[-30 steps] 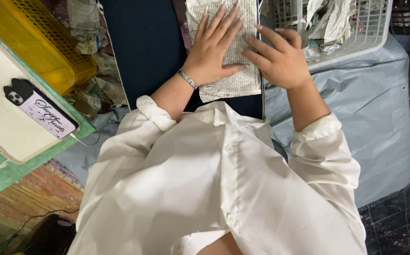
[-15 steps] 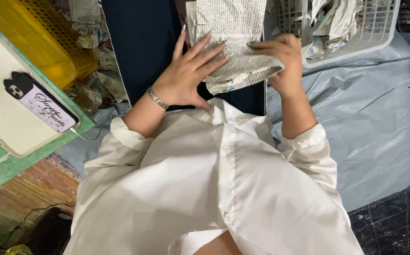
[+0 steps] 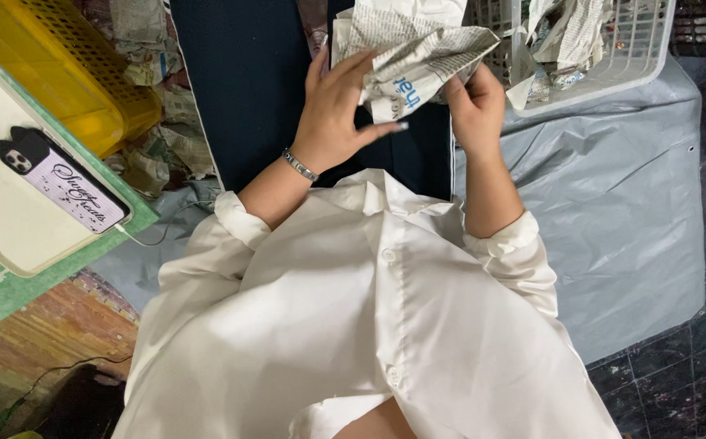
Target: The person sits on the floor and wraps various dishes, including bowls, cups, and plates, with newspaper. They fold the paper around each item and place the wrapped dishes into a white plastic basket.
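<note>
A folded sheet of newspaper [image 3: 408, 61] is lifted above a dark blue board [image 3: 247, 81] in front of me. My left hand [image 3: 333, 114], with a silver bracelet on the wrist, has its fingers spread against the paper's left side. My right hand [image 3: 473, 102] grips the paper's right edge from below. The sheet is bent and partly crumpled between both hands. White shirt sleeves cover both forearms up to the cuffs.
A white plastic basket [image 3: 613, 61] holding crumpled newspaper sits at the top right on a grey plastic sheet [image 3: 613, 203]. A yellow crate [image 3: 68, 65] stands at the top left. A phone [image 3: 60, 183] on a cable lies on a white tray at left.
The newspaper lay flat on the blue board under both palms; now both hands have lifted it up and folded it over.
</note>
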